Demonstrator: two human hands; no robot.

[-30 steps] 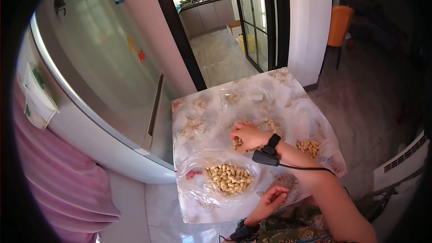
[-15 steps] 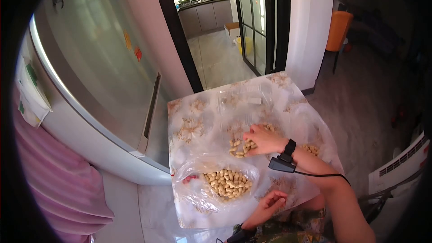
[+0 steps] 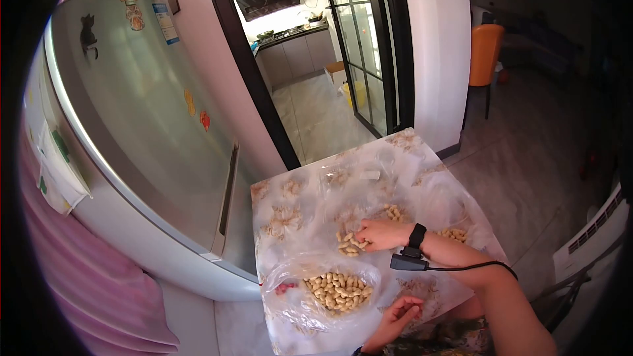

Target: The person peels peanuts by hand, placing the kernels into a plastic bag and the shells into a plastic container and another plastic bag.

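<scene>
My right hand, wearing a black wristband, reaches over the table with its fingers closed at a small pile of peanuts, gripping at its edge. Low at the table's front edge is my left hand, its fingers curled towards the thumb; whatever they hold, if anything, is too small to tell. An open clear plastic bag full of peanuts lies to the left of it. More peanuts sit just behind my right hand, and another group is beyond the wrist.
The table has a flowered cover. Clear plastic lies at its back. A black device and cable hang from my right wrist. A fridge stands left, an orange chair back right, a glass door behind.
The camera view has tilted up, so the table sits lower in the frame. My right hand's fingers have drawn together at the small pile. My left hand stays near the front edge.
</scene>
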